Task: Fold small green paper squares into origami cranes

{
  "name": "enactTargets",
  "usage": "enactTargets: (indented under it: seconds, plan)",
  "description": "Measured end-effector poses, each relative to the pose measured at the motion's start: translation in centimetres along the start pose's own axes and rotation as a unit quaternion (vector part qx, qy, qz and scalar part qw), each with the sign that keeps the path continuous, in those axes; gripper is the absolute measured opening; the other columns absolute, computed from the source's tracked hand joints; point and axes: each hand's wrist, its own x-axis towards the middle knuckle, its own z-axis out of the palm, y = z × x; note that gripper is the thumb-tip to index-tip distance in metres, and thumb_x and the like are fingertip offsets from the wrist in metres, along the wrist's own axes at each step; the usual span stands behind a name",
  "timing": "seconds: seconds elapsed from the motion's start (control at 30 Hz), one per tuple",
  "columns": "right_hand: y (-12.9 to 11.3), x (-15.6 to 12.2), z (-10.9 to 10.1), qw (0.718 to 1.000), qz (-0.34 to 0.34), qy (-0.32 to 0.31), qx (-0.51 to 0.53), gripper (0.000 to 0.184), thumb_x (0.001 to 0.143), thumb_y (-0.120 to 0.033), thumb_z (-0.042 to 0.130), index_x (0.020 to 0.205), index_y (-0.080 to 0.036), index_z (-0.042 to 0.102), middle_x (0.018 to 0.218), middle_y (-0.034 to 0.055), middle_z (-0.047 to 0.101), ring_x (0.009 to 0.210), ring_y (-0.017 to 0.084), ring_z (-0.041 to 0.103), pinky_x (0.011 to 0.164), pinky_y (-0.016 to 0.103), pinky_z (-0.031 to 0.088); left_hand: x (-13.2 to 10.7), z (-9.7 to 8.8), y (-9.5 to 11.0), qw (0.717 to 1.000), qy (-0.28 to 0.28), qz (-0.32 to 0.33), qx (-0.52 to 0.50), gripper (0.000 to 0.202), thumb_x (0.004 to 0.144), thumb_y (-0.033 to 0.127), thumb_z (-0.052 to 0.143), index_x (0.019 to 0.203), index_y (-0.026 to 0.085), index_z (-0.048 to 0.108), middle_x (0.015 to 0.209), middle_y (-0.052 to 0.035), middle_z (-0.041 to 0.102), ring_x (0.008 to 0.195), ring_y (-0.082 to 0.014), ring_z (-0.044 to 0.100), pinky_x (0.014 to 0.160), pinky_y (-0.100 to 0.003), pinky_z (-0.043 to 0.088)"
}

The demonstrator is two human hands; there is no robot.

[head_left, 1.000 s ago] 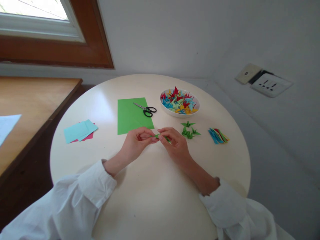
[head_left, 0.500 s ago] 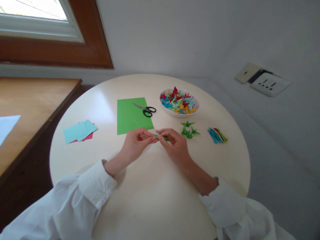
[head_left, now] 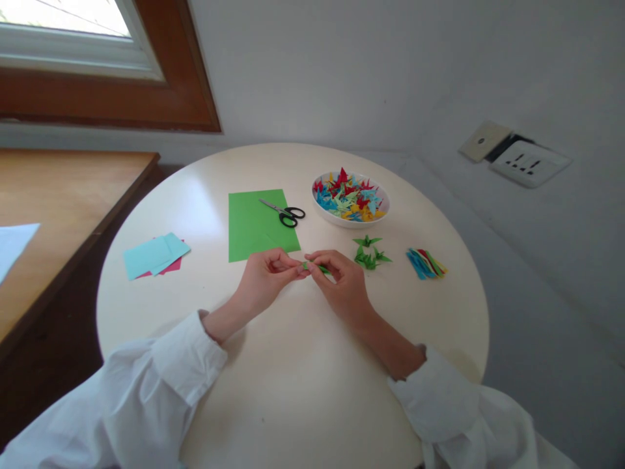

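Note:
Between my fingertips is a small piece of folded green paper point(head_left: 323, 269), mostly covered by the fingers. My left hand point(head_left: 266, 277) pinches its left end, and my right hand point(head_left: 342, 280) grips it from the right. Just beyond my left hand lies a green paper sheet point(head_left: 256, 228), with black-handled scissors point(head_left: 288, 213) resting partly on it, blades toward the upper left. Several green paper cranes point(head_left: 370, 255) sit to the right of my right hand.
A white bowl point(head_left: 351, 223) full of coloured paper cranes stands at the back of the round white table point(head_left: 293, 391). Light blue and pink paper pieces point(head_left: 156, 254) lie at the left, a bundle of coloured paper strips point(head_left: 426, 264) at the right. Walls border the far side.
Both hands stay in the same place with the green paper between them. Only a very slight shift of the whole view shows.

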Motion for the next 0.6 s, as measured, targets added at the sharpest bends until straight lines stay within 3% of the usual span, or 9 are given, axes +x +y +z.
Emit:
enactTargets:
  seconds: [0.6]
  plan:
    - [-0.19,0.15,0.02,0.998,-0.004,-0.006,-0.057,0.007,0.077,-0.021,0.056,0.072,-0.019,0.06,0.077,0.0037,0.067,0.071,0.015,0.062,0.065,0.028,0.049,-0.07,0.09,0.32,1.0,-0.007,-0.024,0.0,0.03,0.052,0.031,0.08,0.058,0.013,0.057,0.061,-0.0034,0.07,0.063,-0.0173,0.068,0.066,-0.029,0.053]
